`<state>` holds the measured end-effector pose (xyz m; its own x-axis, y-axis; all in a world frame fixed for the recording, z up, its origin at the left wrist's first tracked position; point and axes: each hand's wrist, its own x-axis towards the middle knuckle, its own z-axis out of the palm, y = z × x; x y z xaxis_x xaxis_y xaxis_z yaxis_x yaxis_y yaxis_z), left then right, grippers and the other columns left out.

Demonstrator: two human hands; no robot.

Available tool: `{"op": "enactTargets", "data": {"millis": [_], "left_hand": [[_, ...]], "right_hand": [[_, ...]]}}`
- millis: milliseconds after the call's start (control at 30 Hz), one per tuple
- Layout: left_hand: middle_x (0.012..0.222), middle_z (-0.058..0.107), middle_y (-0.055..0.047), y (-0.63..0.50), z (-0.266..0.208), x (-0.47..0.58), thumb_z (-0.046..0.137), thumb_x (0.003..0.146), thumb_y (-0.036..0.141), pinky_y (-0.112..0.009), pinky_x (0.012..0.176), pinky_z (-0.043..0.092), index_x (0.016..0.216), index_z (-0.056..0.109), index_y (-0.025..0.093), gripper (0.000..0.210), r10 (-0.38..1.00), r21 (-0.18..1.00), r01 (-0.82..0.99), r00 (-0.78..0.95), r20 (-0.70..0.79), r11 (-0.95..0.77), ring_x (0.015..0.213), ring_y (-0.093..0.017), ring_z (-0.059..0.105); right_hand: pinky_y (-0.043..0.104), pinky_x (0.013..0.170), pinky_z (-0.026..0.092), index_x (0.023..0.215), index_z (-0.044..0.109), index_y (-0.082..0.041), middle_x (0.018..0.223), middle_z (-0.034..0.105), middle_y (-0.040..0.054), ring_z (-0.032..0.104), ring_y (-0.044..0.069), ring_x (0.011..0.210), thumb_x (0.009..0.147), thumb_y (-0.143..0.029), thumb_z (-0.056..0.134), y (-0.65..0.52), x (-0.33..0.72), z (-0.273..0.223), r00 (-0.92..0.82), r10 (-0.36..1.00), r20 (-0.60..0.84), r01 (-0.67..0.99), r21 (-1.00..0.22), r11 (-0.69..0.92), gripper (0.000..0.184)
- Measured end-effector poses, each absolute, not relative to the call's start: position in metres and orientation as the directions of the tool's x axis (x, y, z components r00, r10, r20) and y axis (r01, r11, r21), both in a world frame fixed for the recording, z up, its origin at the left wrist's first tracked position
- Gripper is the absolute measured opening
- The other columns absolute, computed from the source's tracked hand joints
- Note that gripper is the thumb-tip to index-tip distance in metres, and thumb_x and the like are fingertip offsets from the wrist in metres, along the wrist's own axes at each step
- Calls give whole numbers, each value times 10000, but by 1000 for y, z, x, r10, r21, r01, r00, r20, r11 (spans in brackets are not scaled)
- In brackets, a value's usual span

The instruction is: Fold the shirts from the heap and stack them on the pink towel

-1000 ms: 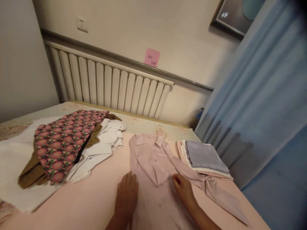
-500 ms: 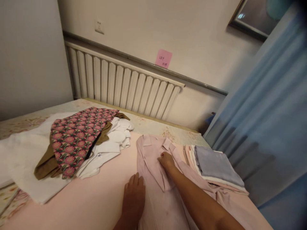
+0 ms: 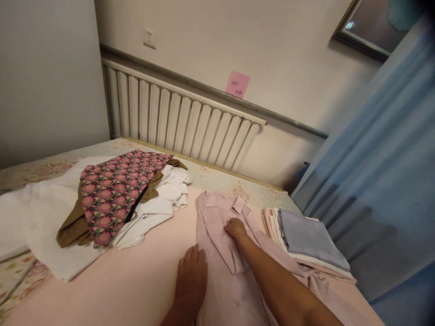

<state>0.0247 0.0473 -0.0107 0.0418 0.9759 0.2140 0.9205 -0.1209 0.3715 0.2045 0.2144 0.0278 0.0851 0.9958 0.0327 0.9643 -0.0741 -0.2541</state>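
Observation:
A pale pink long-sleeved shirt (image 3: 226, 290) lies spread out, its collar toward the wall and one front edge folded into a pointed flap. My right hand (image 3: 235, 227) is closed on the shirt's fabric just below the collar; the fingertips are partly hidden. Along the shirt's left edge my left hand (image 3: 192, 276) rests flat, fingers stretched out and holding nothing. The right forearm crosses over the shirt and covers part of its right side and sleeve.
Left of the shirt is a loose heap with a flowered cloth (image 3: 115, 190), brown fabric and white garments (image 3: 154, 213). A folded stack topped by a grey-blue cloth (image 3: 309, 231) lies on the right. Behind stand a radiator (image 3: 183, 117) and, rightward, a blue curtain (image 3: 367, 149).
The view has shifted slightly, so the surroundings appear a little farther right. Both hands stay nearly where they were on the shirt, which keeps its shape.

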Motion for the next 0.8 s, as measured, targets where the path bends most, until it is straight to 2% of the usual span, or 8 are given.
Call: {"op": "enactTargets", "data": {"millis": [167, 333, 600, 733, 800], "left_hand": [[1375, 525, -114, 46, -6, 24, 366, 911, 164, -446, 1009, 328, 1220, 600, 173, 387, 980, 383, 917, 36, 193, -109, 1271, -282, 419], [1374, 530, -104, 44, 2, 24, 357, 917, 172, -428, 1017, 333, 1209, 610, 179, 386, 988, 386, 919, 21, 154, -80, 1280, -267, 418], [1354, 548, -109, 45, -2, 24, 378, 897, 144, -436, 992, 360, 1191, 622, 171, 383, 981, 379, 920, 25, 190, -97, 1260, -283, 445], [1345, 550, -117, 46, -2, 25, 398, 892, 135, -432, 987, 368, 1172, 630, 172, 365, 980, 373, 923, 24, 200, -98, 1257, -280, 446], [1339, 551, -122, 46, -2, 25, 395, 895, 129, -431, 987, 369, 1170, 629, 171, 363, 978, 366, 925, 27, 208, -104, 1252, -277, 449]], "right_hand": [[208, 522, 350, 647, 593, -189, 590, 595, -25, 523, 126, 558, 672, -200, 517, 216, 207, 48, 199, 956, 216, 856, -512, -63, 81], [218, 556, 369, 735, 568, -187, 625, 561, -30, 493, 134, 577, 699, -274, 476, 226, 220, 74, 362, 839, 407, 746, -665, 1, 132], [268, 680, 407, 915, 592, -163, 812, 639, 62, 549, 188, 710, 698, -254, 448, 232, 281, 89, 665, 564, 489, 630, -773, -74, 276], [283, 713, 416, 1026, 630, -142, 858, 654, 68, 559, 199, 753, 651, -227, 449, 222, 322, 90, 699, 519, 492, 620, -778, -99, 425], [285, 722, 420, 1019, 658, -143, 857, 657, 60, 561, 198, 764, 638, -225, 444, 215, 341, 92, 684, 526, 505, 635, -768, -88, 445]]}}
